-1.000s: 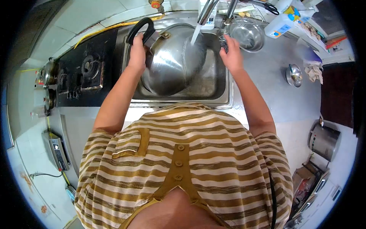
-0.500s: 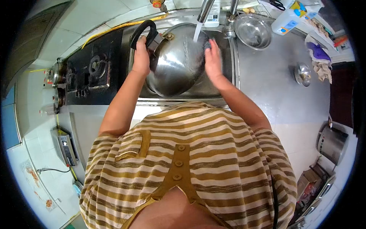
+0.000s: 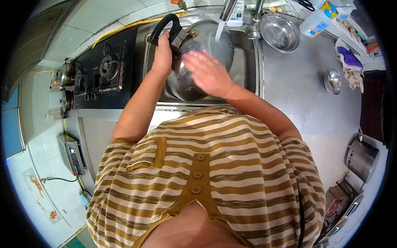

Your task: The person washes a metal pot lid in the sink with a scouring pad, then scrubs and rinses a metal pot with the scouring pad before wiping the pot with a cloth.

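Observation:
A large metal pan (image 3: 180, 84) lies tilted in the sink (image 3: 248, 74), its rounded outside facing up. My left hand (image 3: 163, 53) is closed on its black handle (image 3: 167, 25). Across the pan's outer surface lies my right hand (image 3: 208, 73), its fingers pressing a dark scouring pad (image 3: 190, 46) that shows beyond the fingertips. Water (image 3: 219, 31) runs from the faucet (image 3: 228, 9) onto the far right part of the pan.
Left of the sink is a black gas stove (image 3: 106, 93). On the counter (image 3: 302, 91) at the right stand a metal basin (image 3: 280, 35), a small metal bowl (image 3: 332, 80), a white jug (image 3: 316, 25) and a purple and beige cloth (image 3: 350, 58). A white bottle (image 3: 236, 14) stands behind the sink.
My right hand has come from beside the faucet to the pan's right edge, then left across its surface with the pad. My left hand stays on the handle.

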`<state>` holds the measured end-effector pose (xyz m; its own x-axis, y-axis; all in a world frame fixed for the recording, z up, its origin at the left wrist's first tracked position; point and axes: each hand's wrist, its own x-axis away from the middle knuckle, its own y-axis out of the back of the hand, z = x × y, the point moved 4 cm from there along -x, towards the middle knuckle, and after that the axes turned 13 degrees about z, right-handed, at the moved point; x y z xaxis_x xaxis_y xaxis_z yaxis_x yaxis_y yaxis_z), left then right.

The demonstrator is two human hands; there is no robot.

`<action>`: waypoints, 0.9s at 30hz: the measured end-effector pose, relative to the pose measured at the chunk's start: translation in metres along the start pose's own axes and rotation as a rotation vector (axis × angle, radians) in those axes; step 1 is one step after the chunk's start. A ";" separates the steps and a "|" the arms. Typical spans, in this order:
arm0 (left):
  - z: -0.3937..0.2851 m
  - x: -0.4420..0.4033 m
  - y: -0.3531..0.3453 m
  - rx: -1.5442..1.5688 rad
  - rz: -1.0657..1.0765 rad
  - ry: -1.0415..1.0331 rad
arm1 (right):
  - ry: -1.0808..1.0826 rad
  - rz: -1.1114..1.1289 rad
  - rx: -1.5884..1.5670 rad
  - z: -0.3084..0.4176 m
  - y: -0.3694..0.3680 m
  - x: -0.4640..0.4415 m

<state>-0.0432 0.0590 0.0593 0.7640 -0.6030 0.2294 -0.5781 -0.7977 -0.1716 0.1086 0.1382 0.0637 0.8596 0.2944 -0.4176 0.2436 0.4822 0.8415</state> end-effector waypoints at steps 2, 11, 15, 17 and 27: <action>-0.002 0.005 -0.005 0.029 -0.009 0.041 | -0.337 -0.155 -0.098 -0.031 0.013 0.008; -0.006 0.010 -0.003 0.052 0.010 0.005 | -0.301 -0.184 -0.073 -0.026 0.008 0.021; -0.004 0.018 0.014 0.085 0.110 -0.018 | -0.529 -0.364 -0.328 -0.090 -0.020 0.052; 0.005 0.017 0.027 0.098 0.188 -0.001 | -0.668 -0.432 -0.466 -0.117 -0.021 0.070; 0.032 0.029 0.051 0.132 0.280 -0.056 | -0.362 -0.148 -0.693 -0.141 0.020 0.027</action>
<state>-0.0415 0.0002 0.0268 0.5967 -0.7958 0.1032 -0.7290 -0.5914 -0.3446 0.0732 0.2721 0.0212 0.9616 -0.0417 -0.2713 0.1340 0.9340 0.3311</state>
